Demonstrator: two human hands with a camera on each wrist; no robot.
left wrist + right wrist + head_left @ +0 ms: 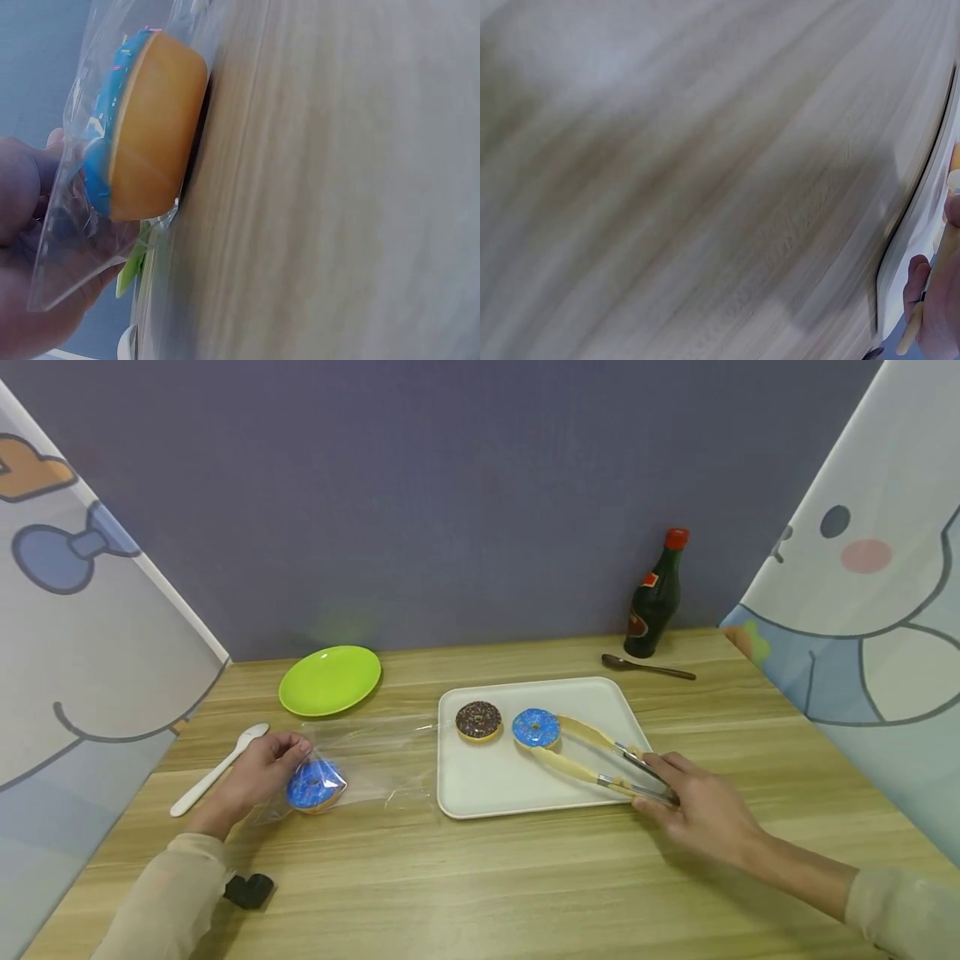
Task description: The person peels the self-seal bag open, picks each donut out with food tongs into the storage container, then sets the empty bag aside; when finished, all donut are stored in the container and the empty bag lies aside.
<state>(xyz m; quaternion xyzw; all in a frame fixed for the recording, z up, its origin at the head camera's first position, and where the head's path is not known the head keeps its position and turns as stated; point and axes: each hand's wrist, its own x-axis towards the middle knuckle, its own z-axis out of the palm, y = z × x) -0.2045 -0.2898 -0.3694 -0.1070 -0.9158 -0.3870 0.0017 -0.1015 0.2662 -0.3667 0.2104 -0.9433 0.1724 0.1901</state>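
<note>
My left hand [262,768] pinches the open-looking edge of a clear plastic bag [382,760] lying on the wooden table. Inside the bag sits a donut with blue icing and sprinkles [315,785]; its tan side [157,127] faces the left wrist camera. A white tray [487,795] stands right of the bag. On it lie a chocolate-iced donut [478,720] and another blue-iced donut [531,723]. With my right hand [705,810] I grip tongs [573,767], their beige tips on either side of that blue donut. The right wrist view catches only part of this hand [937,322].
A lime green plate [330,681] is at the back left, with a white spoon [217,772] left of my left hand. At the back right stand a dark bottle [656,602] and a brown spoon [652,668]. Something black [251,891] lies near my left sleeve.
</note>
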